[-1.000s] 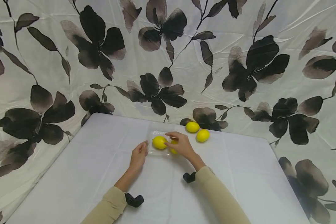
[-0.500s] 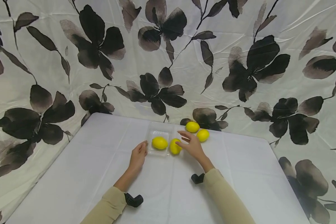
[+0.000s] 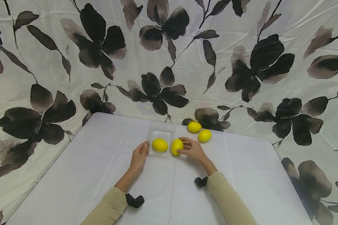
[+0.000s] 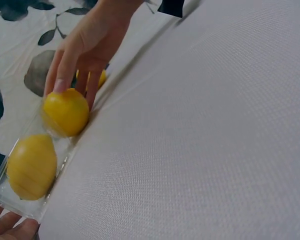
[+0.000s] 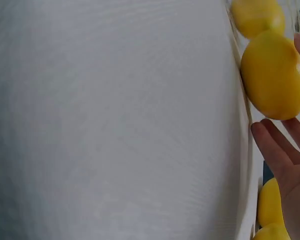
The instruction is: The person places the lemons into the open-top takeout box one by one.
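Observation:
In the head view a clear plastic container (image 3: 163, 126) lies near the table's far edge. One lemon (image 3: 160, 145) sits inside it, toward the front. My left hand (image 3: 139, 157) holds the container's left edge; in the left wrist view its fingertips (image 4: 11, 227) show right at the container's end. A second lemon (image 3: 176, 147) stands at the container's right side, overlapping its edge. My right hand (image 3: 195, 150) holds this lemon from the right, thumb on the near side and fingers around the far side. In the right wrist view the fingers (image 5: 275, 150) reach under the lemon (image 5: 276, 75).
Two more lemons, one at the far edge (image 3: 194, 127) and one just in front of it (image 3: 204, 135), lie beyond the right hand. A white cloth covers the table (image 3: 101, 175). A floral curtain (image 3: 202, 68) hangs behind the far edge.
My right hand moved right from over the container, its fingers spread off the lemon, and now they close around the second lemon. The left hand has stayed at the container's edge.

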The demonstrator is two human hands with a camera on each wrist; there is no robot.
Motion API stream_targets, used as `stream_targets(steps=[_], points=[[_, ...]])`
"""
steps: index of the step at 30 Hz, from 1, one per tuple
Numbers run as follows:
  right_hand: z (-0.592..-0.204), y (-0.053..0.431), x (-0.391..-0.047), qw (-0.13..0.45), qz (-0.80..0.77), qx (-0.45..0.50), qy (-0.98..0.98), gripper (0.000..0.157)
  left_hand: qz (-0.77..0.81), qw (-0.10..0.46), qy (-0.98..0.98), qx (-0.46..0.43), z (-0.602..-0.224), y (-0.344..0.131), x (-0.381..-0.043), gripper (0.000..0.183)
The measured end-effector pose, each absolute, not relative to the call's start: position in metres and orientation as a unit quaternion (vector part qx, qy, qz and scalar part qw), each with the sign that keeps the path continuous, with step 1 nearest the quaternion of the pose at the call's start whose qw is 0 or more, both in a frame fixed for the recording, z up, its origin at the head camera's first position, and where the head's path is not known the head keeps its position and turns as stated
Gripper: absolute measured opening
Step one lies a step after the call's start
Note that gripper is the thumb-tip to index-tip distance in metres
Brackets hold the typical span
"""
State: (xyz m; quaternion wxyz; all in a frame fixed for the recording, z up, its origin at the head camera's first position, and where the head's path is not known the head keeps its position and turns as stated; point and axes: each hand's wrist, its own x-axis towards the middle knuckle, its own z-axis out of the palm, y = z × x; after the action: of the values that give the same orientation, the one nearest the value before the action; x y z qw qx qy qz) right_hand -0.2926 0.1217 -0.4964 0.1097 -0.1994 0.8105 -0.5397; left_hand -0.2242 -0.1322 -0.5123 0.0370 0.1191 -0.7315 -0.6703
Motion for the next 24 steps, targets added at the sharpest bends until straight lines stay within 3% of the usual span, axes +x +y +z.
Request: stream_targets(steps=[10,18,24], points=[[-0.508,0.12,-0.294,0.099,-0.53,-0.173,0.825,0.064,-0.672,0.036,-0.73,0.119,-0.515,-0.132,-0.225,0.039],[-0.466,0.126,-0.284,0.075,-0.555,-0.157,0.813,0.065,-0.676,0.038,-0.727,0.114,-0.516,-0.132,-0.227,0.039],[-0.463,0.124,-0.299,0.047,-0.569,-0.161,0.805,0.066,-0.674,0.029,-0.73,0.112,-0.515,-0.129,-0.226,0.041]])
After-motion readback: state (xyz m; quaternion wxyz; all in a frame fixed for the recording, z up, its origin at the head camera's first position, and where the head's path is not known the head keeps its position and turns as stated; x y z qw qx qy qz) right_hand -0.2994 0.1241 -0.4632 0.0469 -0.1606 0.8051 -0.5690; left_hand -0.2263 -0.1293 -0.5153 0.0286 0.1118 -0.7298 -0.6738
